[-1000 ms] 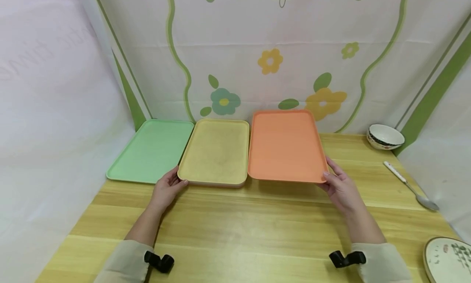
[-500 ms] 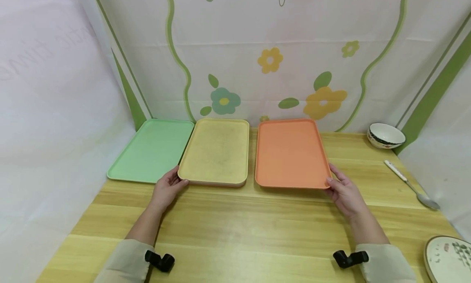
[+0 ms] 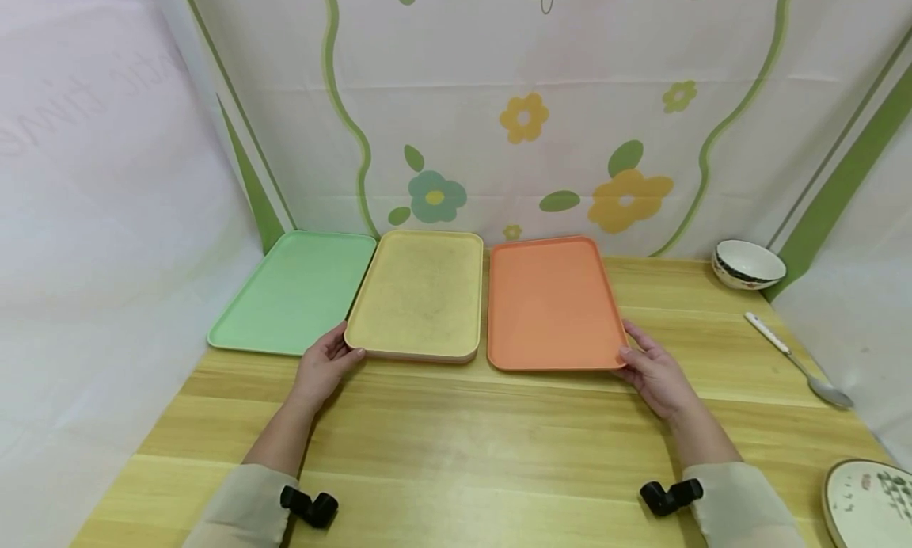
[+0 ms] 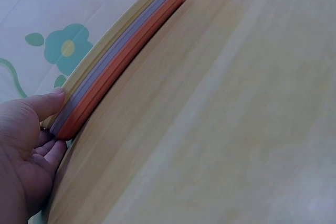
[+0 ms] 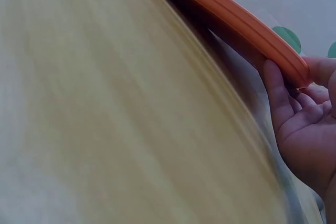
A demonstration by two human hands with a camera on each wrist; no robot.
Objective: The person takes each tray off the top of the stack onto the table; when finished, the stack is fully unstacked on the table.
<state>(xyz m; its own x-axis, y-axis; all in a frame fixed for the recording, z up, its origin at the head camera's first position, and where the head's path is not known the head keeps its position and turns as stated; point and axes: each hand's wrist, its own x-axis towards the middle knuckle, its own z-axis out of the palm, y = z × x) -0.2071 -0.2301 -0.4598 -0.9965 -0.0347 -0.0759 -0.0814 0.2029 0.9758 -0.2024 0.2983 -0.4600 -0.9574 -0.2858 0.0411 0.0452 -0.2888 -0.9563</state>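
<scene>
In the head view an orange tray point(image 3: 554, 304) lies to the right of a stack topped by a yellow tray point(image 3: 419, 294). My right hand point(image 3: 655, 374) pinches the orange tray's near right corner, thumb on the rim and fingers underneath. That corner is raised off the table in the right wrist view, with a dark gap below. My left hand point(image 3: 324, 366) grips the stack's near left corner. The left wrist view shows a purple tray point(image 4: 113, 51) and an orange-red tray point(image 4: 123, 59) under the yellow one. Beside the stack, at the left, lies a green tray point(image 3: 295, 294).
A patterned bowl point(image 3: 748, 264) stands at the back right of the wooden table point(image 3: 456, 453). In front of it lies a spoon point(image 3: 798, 360) with a white handle. A round decorated plate point(image 3: 865, 500) is cut off at the lower right. A floral cloth point(image 3: 456, 81) hangs behind.
My right hand has brought the orange tray down and toward me, first shifting it right, then back left near the stack. My left hand and the stack have stayed put.
</scene>
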